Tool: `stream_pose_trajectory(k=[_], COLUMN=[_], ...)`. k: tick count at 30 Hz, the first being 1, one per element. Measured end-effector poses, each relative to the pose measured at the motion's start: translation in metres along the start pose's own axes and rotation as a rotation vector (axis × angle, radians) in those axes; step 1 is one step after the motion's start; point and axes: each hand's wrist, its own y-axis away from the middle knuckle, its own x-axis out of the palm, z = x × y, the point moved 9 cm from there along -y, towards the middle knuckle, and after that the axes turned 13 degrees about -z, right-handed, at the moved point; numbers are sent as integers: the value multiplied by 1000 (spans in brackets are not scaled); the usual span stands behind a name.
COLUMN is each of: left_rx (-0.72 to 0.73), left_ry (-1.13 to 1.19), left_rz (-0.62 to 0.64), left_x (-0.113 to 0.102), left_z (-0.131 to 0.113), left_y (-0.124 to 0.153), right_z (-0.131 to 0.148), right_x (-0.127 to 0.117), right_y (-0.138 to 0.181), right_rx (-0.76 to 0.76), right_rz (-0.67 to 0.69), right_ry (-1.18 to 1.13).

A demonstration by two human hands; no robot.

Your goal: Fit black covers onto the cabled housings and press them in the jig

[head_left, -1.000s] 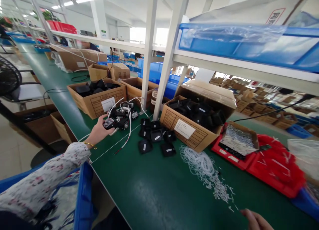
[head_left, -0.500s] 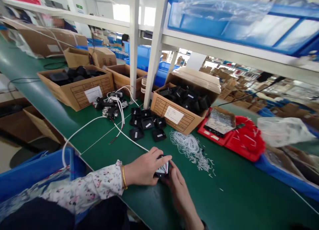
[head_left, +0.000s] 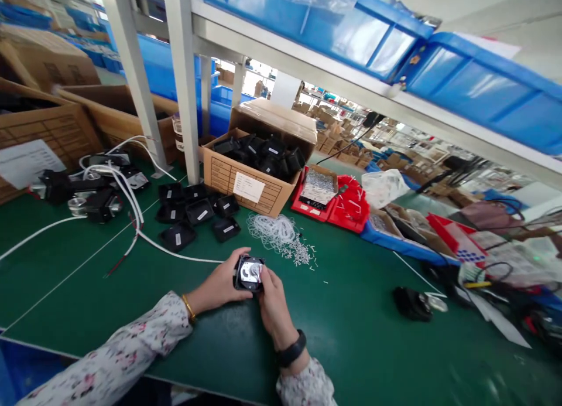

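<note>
Both my hands hold a small black box-shaped part (head_left: pixel 249 272) with a shiny metal face, just above the green bench (head_left: pixel 351 330). My left hand (head_left: pixel 219 286) grips its left side, fingers curled round it. My right hand (head_left: pixel 271 297) closes on its right side from below. A white cable (head_left: pixel 175 251) runs from the part leftwards across the bench. Behind my hands lie several loose black covers (head_left: pixel 188 215) and a heap of short white tube pieces (head_left: pixel 278 233).
A cardboard box of black parts (head_left: pixel 254 171) stands behind the covers, beside white shelf posts (head_left: pixel 184 84). More wired black parts (head_left: pixel 94 189) lie at left. Red trays (head_left: pixel 342 204) and a blue tray (head_left: pixel 395 242) sit at right, and a black object (head_left: pixel 410 303) lies on the bench.
The view swung right and down. My hands stayed together on the black part, turning its metal face up; a second ago my left hand was reaching into the pile at left.
</note>
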Motion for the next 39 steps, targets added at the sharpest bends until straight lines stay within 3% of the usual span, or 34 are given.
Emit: stream_pose_trajectory(k=[2, 5, 7, 9, 13, 17, 21, 25, 33, 39], left_rx=[-12, -59, -99, -113, -117, -154, -170, -193, -222, -226], left_ry=[43, 81, 89, 87, 55, 41, 57, 84, 136, 126], left_rz=[-25, -25, -19, -26, -29, -18, -21, -11, -4, -1], left_x=[2, 5, 6, 5, 3, 2, 2, 2, 0, -1], left_z=[-2, 2, 7, 10, 10, 13, 18, 21, 18, 20], left_y=[-8, -15, -16, -17, -21, -26, -29, -30, -30, -29], right_z=[16, 48, 64, 71, 83, 89, 91, 110, 179, 207], right_x=[-17, -66, -95, -108, -97, -72, -50, -46, -55, -55], right_y=[-16, -42, -57, -73, -105, -132, -150, -160, -159, -130], right_rx=[-147, -380, -438, -456, -522, -558, -547, -536, -560, -459], right_rz=[-26, -240, -329, -312, -263, -353, -399, -364, -337, -178], right_ry=[259, 620, 711, 767, 875, 955, 999, 948, 707, 463])
